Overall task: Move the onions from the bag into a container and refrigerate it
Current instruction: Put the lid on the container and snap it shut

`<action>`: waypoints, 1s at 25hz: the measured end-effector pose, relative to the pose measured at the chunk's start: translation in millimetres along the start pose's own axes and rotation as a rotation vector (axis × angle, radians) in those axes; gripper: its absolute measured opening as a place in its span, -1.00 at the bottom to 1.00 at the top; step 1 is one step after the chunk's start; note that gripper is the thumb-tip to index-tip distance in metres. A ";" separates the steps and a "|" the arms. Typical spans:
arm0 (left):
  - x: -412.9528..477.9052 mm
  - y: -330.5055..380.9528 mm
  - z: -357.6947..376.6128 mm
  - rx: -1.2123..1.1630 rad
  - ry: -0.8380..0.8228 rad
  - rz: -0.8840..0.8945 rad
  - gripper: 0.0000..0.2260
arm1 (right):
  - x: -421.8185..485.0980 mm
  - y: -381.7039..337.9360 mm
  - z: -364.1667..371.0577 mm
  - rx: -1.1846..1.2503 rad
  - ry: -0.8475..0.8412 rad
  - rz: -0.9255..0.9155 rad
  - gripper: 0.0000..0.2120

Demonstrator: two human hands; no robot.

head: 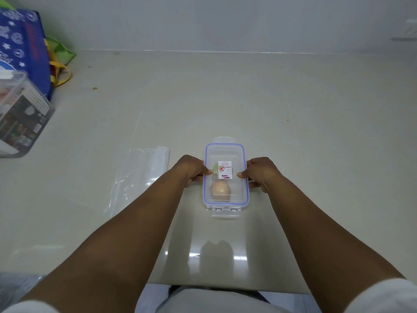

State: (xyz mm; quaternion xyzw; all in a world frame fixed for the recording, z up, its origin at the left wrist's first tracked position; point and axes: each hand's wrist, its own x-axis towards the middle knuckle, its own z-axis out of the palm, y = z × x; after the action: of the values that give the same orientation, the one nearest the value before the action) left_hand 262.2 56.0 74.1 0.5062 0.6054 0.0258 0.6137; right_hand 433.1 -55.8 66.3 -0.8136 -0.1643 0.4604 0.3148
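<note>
Onion [221, 188] sits inside lidded container [225, 152], near end; left hand [194, 169] and right hand [259, 171] grip its long sides, thumbs on lid.

Pale counter [225, 98] bears container [225, 152], bag [137, 175], perhaps shopping tote [27, 53].

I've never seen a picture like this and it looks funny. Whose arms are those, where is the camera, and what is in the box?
The camera sits on a person's head and looks down, so you see their own two arms reaching out. The left hand and right hand press on the sides of a clear box with its lid on, thumbs on top. Inside lies an onion. The box stands on a pale counter. Left of it lies an empty plastic bag. At the far left are a blue shopping bag and another clear container.
</note>
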 end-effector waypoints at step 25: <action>9.4 4.5 6.5 0.193 0.186 0.047 -0.70 | 8.8 6.8 5.2 -0.229 0.148 -0.093 -0.71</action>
State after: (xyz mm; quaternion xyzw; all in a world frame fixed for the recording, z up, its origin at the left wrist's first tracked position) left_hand 272.3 60.5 68.7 0.5723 0.6473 0.0284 0.5027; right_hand 433.1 -54.1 54.1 -0.8674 -0.2296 0.3625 0.2520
